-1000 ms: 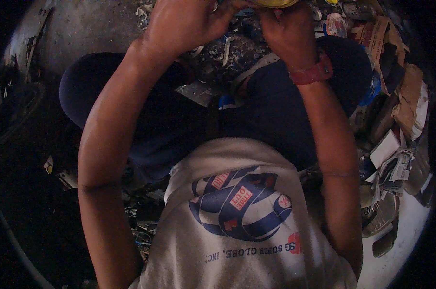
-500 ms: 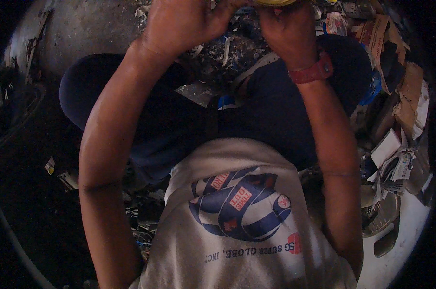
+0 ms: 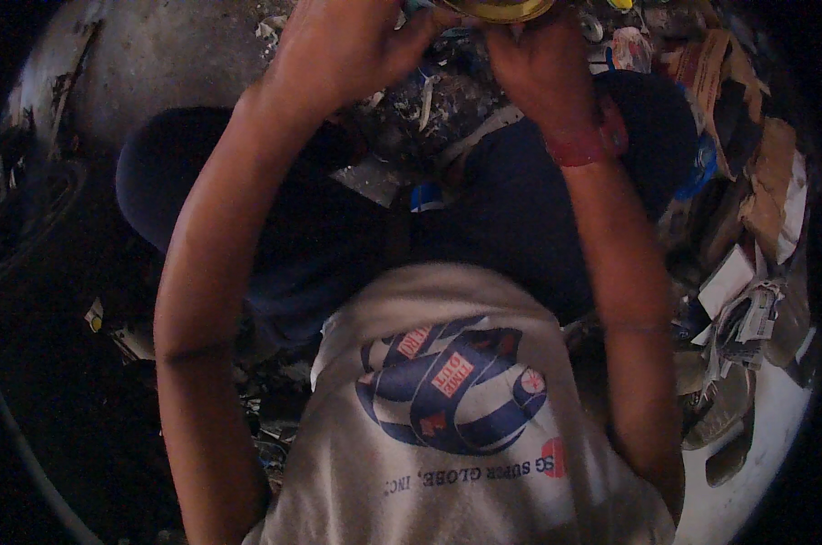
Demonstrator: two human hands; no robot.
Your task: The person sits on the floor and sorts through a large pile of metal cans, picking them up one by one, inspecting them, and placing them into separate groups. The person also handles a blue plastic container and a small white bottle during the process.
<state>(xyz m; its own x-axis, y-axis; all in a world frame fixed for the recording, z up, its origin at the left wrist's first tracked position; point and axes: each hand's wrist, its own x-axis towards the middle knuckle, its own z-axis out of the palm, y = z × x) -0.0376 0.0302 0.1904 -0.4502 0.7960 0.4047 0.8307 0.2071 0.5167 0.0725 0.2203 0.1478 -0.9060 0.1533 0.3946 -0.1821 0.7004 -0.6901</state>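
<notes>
At the top edge of the head view, a round, shiny, yellow-gold metal piece with a curved rim (image 3: 506, 11) shows between my hands; its upper part is cut off. My right hand (image 3: 542, 68), with a red band at the wrist, is closed against its near side. My left hand (image 3: 343, 45) comes in from the left, its thumb reaching toward the rim. Its other fingers lie mostly beyond the frame. A small pale bluish bit (image 3: 417, 5) shows by the left fingers, too little of it to name.
I sit with knees spread and dark trousers (image 3: 511, 200). Scraps litter the floor (image 3: 442, 95) between my legs. At the right lie torn cardboard (image 3: 774, 182), crumpled papers (image 3: 747, 313) and a white plastic piece (image 3: 765, 427) with a slot. A blue cap-like thing (image 3: 426, 197) sits between my thighs.
The round gold piece has come slightly lower into view and a little left, showing more of its rim. Both hands have shifted slightly with it.
</notes>
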